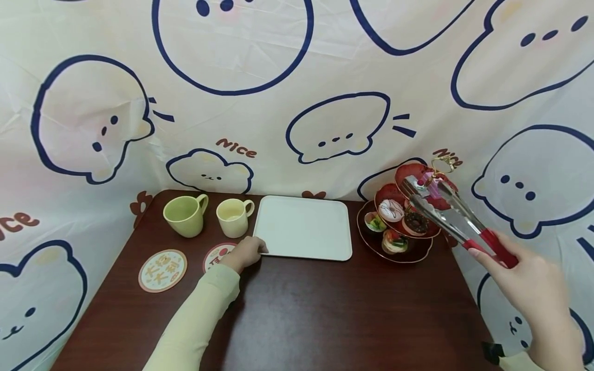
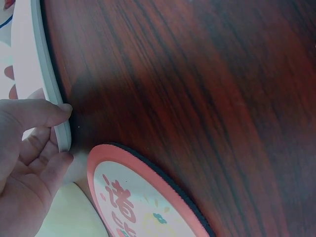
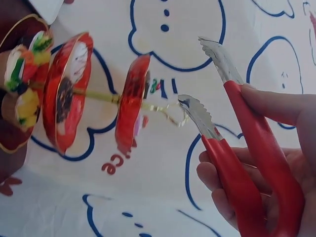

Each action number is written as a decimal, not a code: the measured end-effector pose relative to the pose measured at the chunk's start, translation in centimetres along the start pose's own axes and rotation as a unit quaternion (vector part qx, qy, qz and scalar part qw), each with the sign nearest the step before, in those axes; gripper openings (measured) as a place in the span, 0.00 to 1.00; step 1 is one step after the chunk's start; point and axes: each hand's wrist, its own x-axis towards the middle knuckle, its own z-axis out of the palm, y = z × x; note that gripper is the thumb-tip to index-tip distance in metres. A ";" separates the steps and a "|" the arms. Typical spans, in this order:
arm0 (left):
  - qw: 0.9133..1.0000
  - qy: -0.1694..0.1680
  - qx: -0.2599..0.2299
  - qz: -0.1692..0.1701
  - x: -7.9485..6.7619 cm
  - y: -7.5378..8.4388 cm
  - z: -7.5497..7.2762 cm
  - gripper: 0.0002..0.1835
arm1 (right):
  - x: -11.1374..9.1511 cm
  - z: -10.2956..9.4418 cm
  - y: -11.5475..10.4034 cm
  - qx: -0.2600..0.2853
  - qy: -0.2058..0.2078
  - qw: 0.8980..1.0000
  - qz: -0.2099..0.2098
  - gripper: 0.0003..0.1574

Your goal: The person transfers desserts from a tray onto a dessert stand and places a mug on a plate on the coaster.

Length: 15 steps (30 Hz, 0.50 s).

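Observation:
My left hand [image 1: 246, 252] pinches the front left corner of a white rectangular tray [image 1: 303, 226]; in the left wrist view the thumb and fingers are on its rim. My right hand [image 1: 533, 283] grips metal tongs with red handles [image 3: 247, 143], their tips spread apart with nothing between them. In the head view the tongs overlap the top of a three-tier red dessert stand [image 1: 399, 165]. A white-iced donut [image 1: 391, 210] and a chocolate donut [image 1: 416, 221] lie on its middle tier. Fruit-topped cakes [image 1: 394, 242] sit on the bottom tier, and a pink piece [image 1: 433, 188] on the top one.
Left of the tray stand a green mug [image 1: 184, 216] and a pale yellow cup [image 1: 233, 219]. Before them lie a round coaster with gold characters [image 1: 162, 270] and a pink-rimmed coaster [image 2: 133, 197], partly behind the left hand. A patterned cloth [image 1: 260, 118] hangs behind the dark wooden table [image 1: 343, 314].

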 end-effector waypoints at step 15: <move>1.000 0.010 0.001 0.019 0.0 -0.4 0.4 0.18 | 0.5 2.8 -4.6 0.060 -0.052 0.993 -0.086 0.49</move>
